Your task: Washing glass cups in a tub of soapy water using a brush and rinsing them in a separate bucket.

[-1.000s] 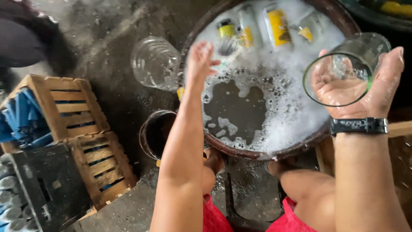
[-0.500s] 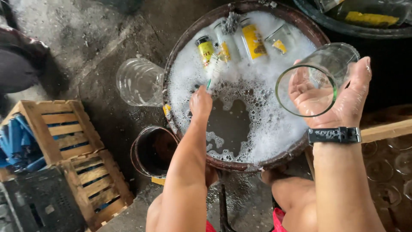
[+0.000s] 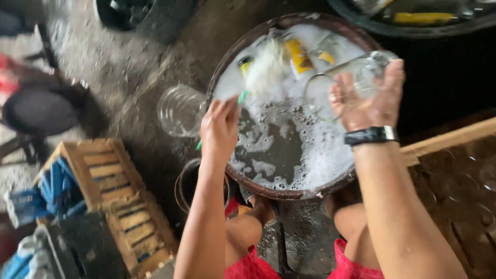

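Your right hand (image 3: pixel 369 101) is curled around a clear drinking glass (image 3: pixel 343 85), fingers wrapped about its side, holding it tilted over the round, rusty-rimmed metal basin of soapy water (image 3: pixel 268 194), toward the basin's two o'clock edge; a black wristwatch (image 3: pixel 371 136) sits on that wrist. Your left hand (image 3: pixel 219 129) is clenched on the green handle of a foam-covered white bottle brush (image 3: pixel 263 70), its bristle end raised over the suds at about eleven o'clock in the basin, blurred and just beside the glass's mouth, though you cannot tell whether they touch. Yellow-labelled clear bottles (image 3: pixel 299 57) float in the foam at twelve o'clock. Outside the rim at nine o'clock a clear glass jar (image 3: pixel 178 111) lies on the wet concrete floor (image 3: pixel 129 62). A dark round bucket (image 3: pixel 186 188) stands at the basin's seven o'clock, beneath your left forearm. Further out toward eight o'clock sit slatted wooden crates (image 3: pixel 116 191), one holding blue packs. Your knees in red shorts (image 3: pixel 253 263) show below the basin at six o'clock
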